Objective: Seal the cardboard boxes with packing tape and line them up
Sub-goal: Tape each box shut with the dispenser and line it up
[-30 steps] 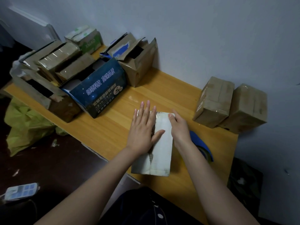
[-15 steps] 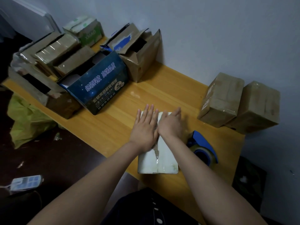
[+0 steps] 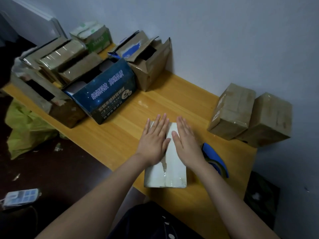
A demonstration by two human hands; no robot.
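A small pale box (image 3: 166, 176) lies on the wooden table (image 3: 181, 100) near its front edge, with clear tape running along its top seam. My left hand (image 3: 154, 141) presses flat on the left half of the top, fingers straight. My right hand (image 3: 186, 144) lies flat on the right half, fingers straight as well. A blue tape dispenser (image 3: 216, 160) sits on the table just right of the box, partly behind my right wrist. Two taped brown boxes (image 3: 232, 111) (image 3: 269, 119) stand side by side at the back right against the wall.
A cluster of open boxes fills the table's left end: a dark blue printed box (image 3: 107, 94), an open brown box (image 3: 150, 66), a green and white box (image 3: 93, 36) and several brown ones. A yellow-green bag (image 3: 25, 128) and a power strip (image 3: 20, 197) lie on the floor.
My right hand has flattened and slid onto the right half of the box top. The left hand stays flat on the left half.
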